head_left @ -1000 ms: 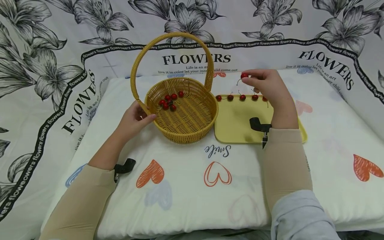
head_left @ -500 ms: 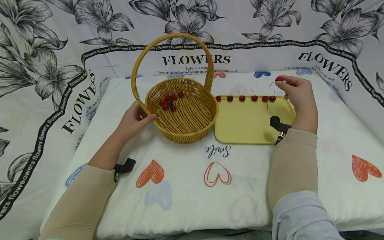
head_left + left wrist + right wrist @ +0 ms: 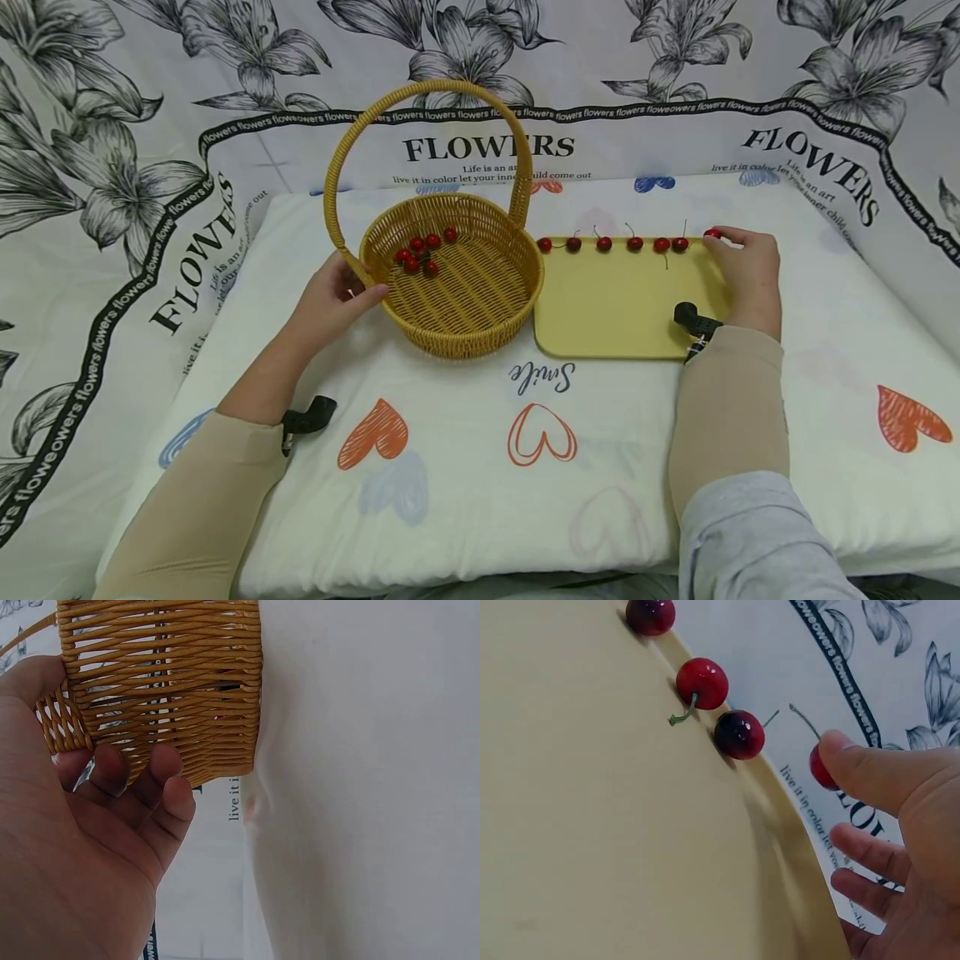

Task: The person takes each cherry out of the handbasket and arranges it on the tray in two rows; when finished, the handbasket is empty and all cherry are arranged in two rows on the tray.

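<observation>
My left hand [image 3: 328, 304] grips the yellow wicker basket [image 3: 467, 340] at its left side, where the tall handle meets the rim. In the left wrist view, the thumb lies on the rim and the curled fingers are against the woven wall. Several red cherries [image 3: 432, 241] sit at the left inside the basket. My right hand [image 3: 752, 271] pinches a stemmed cherry [image 3: 824, 766] between thumb and finger, near the back right corner of the yellow tray [image 3: 615, 312]. The held cherry is apart from the row of cherries [image 3: 634, 243] along the tray's back edge.
The basket stands against the tray's left end. Both are on a white cloth [image 3: 465, 525] printed with hearts. Behind hangs a flower-printed cloth [image 3: 292, 158]. A black wrist mount [image 3: 696, 320] sits low over the tray's right part.
My right hand has carried the cherry rightward along the row, then lowered it toward the tray's back right corner. My left hand stays on the basket.
</observation>
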Demonstrator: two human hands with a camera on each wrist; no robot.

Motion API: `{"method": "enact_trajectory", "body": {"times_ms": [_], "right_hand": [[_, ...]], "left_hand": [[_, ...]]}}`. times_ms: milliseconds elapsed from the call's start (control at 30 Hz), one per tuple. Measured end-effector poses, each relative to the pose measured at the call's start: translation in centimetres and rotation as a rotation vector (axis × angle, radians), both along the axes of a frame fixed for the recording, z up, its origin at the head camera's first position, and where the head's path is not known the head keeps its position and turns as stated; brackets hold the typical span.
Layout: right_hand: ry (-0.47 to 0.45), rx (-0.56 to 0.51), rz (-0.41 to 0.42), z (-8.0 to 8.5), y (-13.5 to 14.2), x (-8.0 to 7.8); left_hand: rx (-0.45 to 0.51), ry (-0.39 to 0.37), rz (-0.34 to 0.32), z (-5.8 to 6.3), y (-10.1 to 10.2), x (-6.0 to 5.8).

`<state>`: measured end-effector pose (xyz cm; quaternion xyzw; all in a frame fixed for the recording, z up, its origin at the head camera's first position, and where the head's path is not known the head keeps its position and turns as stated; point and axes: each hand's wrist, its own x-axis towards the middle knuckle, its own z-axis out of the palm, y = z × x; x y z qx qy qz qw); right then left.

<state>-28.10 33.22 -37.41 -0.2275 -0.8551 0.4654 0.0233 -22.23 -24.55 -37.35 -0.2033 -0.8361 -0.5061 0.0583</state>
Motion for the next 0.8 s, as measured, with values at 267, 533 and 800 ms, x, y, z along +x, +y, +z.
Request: {"method": "enact_trajectory", "body": {"times_ms": [267, 533, 800], "right_hand": [[-0.066, 0.085, 0.042, -0.8, -0.2, 0.2], [-0.110, 0.147, 0.056, -1.1, -0.5, 0.4], [-0.096, 0.143, 0.008, -1.3, -0.4, 0.1]], "left_hand": [[-0.003, 0.003, 0.004, -0.2, -0.3, -0.1], [-0.005, -0.008, 0.000, -0.1, -0.1, 0.1], [-0.009, -0.005, 0.009, 0.1, 0.0, 0.0]]}}
